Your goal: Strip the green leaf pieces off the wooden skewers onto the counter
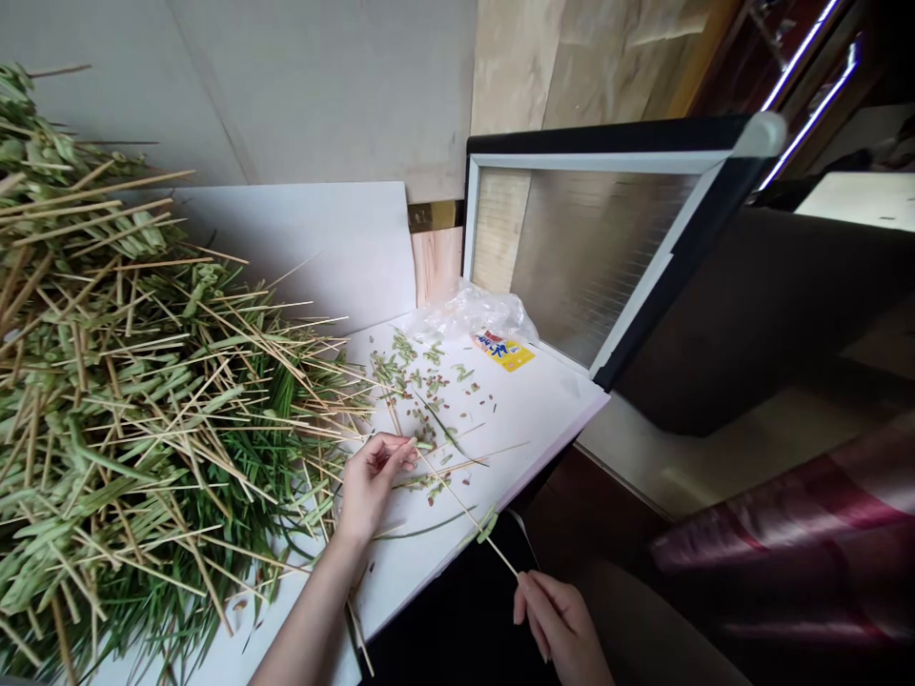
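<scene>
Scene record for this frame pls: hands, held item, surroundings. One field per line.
left hand: left hand pinches upper end of a thin wooden stick
right hand: right hand holds the stick's lower end
on stick: strip of green leaf
left of hands: heap of green leaves and sticks
surface: white board with green and reddish scraps
far corner: clear plastic bag, yellow packet
</scene>
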A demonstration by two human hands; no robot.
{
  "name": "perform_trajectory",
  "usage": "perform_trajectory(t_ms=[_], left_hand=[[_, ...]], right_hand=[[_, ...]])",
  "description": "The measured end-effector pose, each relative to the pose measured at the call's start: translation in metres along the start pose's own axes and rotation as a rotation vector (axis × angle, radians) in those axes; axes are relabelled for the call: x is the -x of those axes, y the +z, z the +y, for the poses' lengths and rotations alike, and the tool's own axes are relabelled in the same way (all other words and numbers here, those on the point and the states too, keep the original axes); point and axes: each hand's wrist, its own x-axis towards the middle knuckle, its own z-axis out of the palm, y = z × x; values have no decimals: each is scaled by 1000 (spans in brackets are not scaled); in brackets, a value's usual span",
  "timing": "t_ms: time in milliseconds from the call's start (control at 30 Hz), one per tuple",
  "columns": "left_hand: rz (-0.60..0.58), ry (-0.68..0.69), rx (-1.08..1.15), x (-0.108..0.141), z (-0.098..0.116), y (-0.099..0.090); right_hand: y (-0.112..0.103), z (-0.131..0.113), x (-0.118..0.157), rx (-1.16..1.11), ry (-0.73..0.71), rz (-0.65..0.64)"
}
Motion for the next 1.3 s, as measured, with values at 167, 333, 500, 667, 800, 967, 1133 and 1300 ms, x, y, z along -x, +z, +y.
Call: perform_trajectory(t_ms=[167,333,500,667,800,967,1133,1300], left_hand=[[23,-15,-23,-1,1,2],[11,-31,-27,-1,0,2],[2,-38,-27,0,0,3],[-3,-37,-44,1,1,5],[-6,-34,-48,1,2,6],[1,-35,-50,1,1,6],[5,-60,-44,0,-4,4],[2,-65,-44,0,-6,4]], right_hand=[[2,-7,2,7,31,58],[2,-7,2,-17,87,70],[1,-6,1,-66,100,87],[2,-4,0,-134,128,118],[3,-3,1,-164,140,118],[2,-6,1,-176,142,110],[2,-7,1,-186,147,108],[2,-2,2,-194,131,104]])
